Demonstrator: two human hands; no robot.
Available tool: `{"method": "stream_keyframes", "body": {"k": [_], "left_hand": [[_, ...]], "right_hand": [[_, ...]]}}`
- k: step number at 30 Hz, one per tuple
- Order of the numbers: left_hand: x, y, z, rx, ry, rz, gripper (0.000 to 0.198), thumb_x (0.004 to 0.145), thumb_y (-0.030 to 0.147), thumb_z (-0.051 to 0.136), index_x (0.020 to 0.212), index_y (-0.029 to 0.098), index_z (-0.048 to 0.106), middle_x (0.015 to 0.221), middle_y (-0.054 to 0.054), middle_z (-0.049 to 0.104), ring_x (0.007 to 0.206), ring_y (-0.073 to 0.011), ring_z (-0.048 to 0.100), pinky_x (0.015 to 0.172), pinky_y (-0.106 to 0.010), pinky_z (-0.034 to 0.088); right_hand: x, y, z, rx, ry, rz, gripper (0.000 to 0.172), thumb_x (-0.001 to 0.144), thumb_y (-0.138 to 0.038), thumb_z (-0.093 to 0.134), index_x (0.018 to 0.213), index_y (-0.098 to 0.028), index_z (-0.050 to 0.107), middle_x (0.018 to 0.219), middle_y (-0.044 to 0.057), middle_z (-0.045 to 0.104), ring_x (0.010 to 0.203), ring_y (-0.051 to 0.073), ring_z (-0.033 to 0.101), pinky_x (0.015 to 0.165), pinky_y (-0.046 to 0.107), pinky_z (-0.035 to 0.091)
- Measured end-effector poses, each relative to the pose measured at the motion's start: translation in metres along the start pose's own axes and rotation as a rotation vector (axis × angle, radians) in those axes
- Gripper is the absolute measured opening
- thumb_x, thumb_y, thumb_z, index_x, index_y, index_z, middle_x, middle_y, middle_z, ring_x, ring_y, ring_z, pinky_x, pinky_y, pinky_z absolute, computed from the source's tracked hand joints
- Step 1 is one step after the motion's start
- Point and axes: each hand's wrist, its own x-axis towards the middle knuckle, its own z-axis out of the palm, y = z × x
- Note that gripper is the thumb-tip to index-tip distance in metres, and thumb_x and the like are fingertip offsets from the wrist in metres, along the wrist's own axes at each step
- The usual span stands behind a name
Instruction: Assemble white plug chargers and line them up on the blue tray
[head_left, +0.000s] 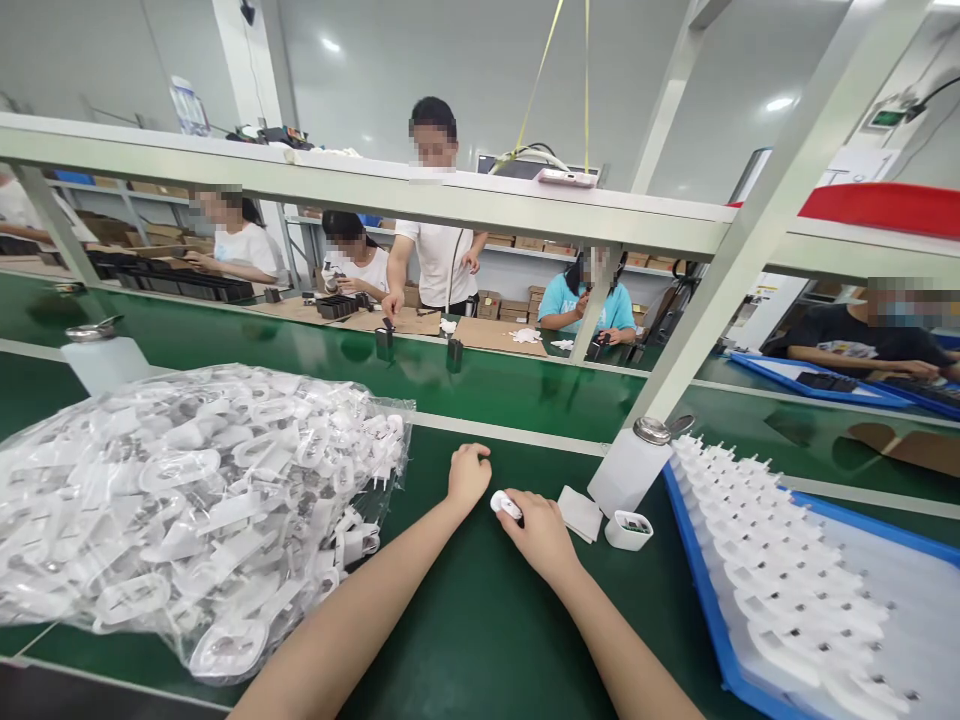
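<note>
My left hand [468, 473] rests as a closed fist on the green bench top, just right of a large clear plastic bag [187, 500] full of white plug parts; whether it holds anything is hidden. Beside it, my right hand [540, 530] is closed on a small white plug part [505, 505], pinched at the fingertips. A white cloth [580, 513] and a small white housing [628, 530] lie just right of that hand.
A blue tray [705, 590] with several rows of white plugs sits at the right. A white dispenser bottle [630, 465] stands by a slanted frame post [750, 250]; another bottle [101, 360] is at the left. Several people work across the conveyor [487, 385].
</note>
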Motion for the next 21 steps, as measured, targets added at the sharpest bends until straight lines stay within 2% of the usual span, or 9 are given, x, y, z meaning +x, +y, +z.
{"method": "stream_keyframes", "body": {"k": [3, 6, 10, 13, 17, 21], "left_hand": [[0.03, 0.01, 0.01, 0.117, 0.064, -0.042, 0.024, 0.059, 0.011, 0.043, 0.082, 0.014, 0.05, 0.099, -0.01, 0.044, 0.098, -0.0223, 0.036, 0.081, -0.031, 0.028], [0.064, 0.013, 0.009, 0.163, 0.173, -0.101, 0.033, 0.058, 0.013, 0.046, 0.091, 0.012, 0.045, 0.107, -0.014, 0.036, 0.104, -0.0253, 0.028, 0.083, -0.033, 0.024], [0.101, 0.0, -0.002, 0.211, 0.343, -0.13, 0.042, 0.059, 0.014, 0.048, 0.099, 0.008, 0.039, 0.113, -0.017, 0.028, 0.109, -0.0264, 0.019, 0.088, -0.035, 0.019], [0.116, -0.015, -0.005, 0.245, 0.456, -0.132, 0.047, 0.06, 0.017, 0.048, 0.104, 0.008, 0.035, 0.113, -0.016, 0.029, 0.11, -0.0254, 0.019, 0.088, -0.035, 0.018], [0.122, -0.025, -0.002, 0.273, 0.43, -0.102, 0.049, 0.06, 0.02, 0.048, 0.106, 0.01, 0.034, 0.112, -0.014, 0.03, 0.11, -0.0245, 0.02, 0.088, -0.035, 0.02], [0.121, -0.024, -0.002, 0.348, 0.368, -0.157, 0.048, 0.061, 0.024, 0.047, 0.105, 0.009, 0.035, 0.113, -0.016, 0.029, 0.109, -0.0255, 0.021, 0.086, -0.035, 0.022]], "right_hand": [[-0.001, 0.001, 0.007, -0.029, -0.031, -0.055, 0.025, 0.071, -0.027, 0.037, 0.091, -0.022, 0.051, 0.093, 0.003, 0.054, 0.085, 0.019, 0.045, 0.07, 0.033, 0.032], [0.001, 0.005, 0.015, -0.008, -0.035, -0.119, 0.025, 0.071, -0.026, 0.037, 0.092, -0.024, 0.05, 0.096, 0.003, 0.052, 0.089, 0.019, 0.043, 0.072, 0.033, 0.031], [0.012, 0.013, 0.023, 0.041, 0.006, -0.144, 0.024, 0.072, -0.026, 0.035, 0.091, -0.025, 0.05, 0.09, 0.003, 0.052, 0.086, 0.018, 0.044, 0.073, 0.033, 0.032], [0.018, 0.016, 0.025, 0.074, 0.008, -0.139, 0.023, 0.072, -0.027, 0.035, 0.089, -0.025, 0.05, 0.087, 0.002, 0.052, 0.081, 0.018, 0.045, 0.072, 0.034, 0.033], [0.02, 0.017, 0.024, 0.116, -0.004, -0.121, 0.022, 0.071, -0.027, 0.036, 0.088, -0.024, 0.05, 0.086, 0.002, 0.052, 0.081, 0.018, 0.045, 0.072, 0.034, 0.033], [0.02, 0.016, 0.021, 0.141, -0.017, -0.097, 0.021, 0.07, -0.027, 0.037, 0.086, -0.025, 0.051, 0.085, 0.001, 0.053, 0.081, 0.018, 0.045, 0.073, 0.036, 0.032]]}}
